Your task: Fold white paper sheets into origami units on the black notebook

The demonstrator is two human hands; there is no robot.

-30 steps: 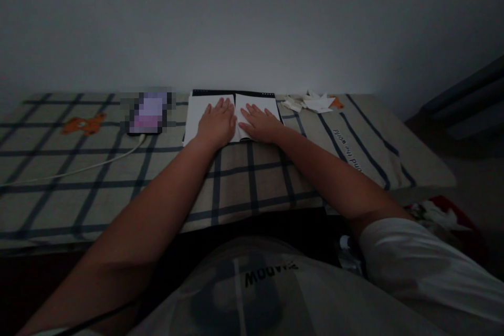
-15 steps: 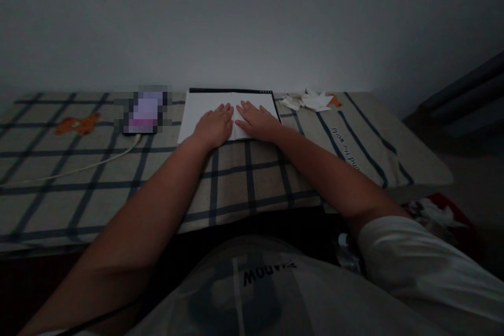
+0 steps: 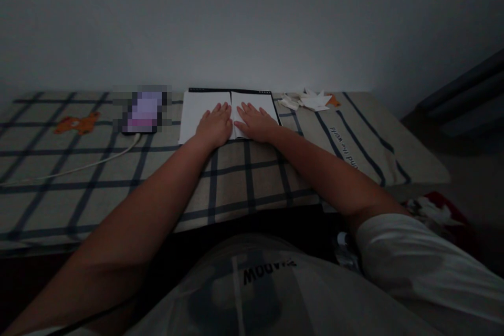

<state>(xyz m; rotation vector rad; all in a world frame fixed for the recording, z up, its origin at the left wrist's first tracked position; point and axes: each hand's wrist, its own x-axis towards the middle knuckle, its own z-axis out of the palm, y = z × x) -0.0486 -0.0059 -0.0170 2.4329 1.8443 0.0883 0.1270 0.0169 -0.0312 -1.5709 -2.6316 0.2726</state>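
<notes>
Head view: both hands lie flat, fingers spread and grasping nothing, on the white paper (image 3: 205,110), which rests on a dark board (image 3: 275,102) on the checked bed (image 3: 244,178). The left hand (image 3: 214,126) and right hand (image 3: 255,122) press beside the centre crease, sharper now than half a second ago. Paper scraps (image 3: 311,101) lie to the right.

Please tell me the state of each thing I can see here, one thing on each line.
White paper: flat on a black board, creased down the middle.
Left hand: open, palm pressing the paper.
Right hand: open, palm pressing the paper.
Phone: screen lit, white cable leading to it.
Paper scraps: loose pile on the checked cloth.
</notes>
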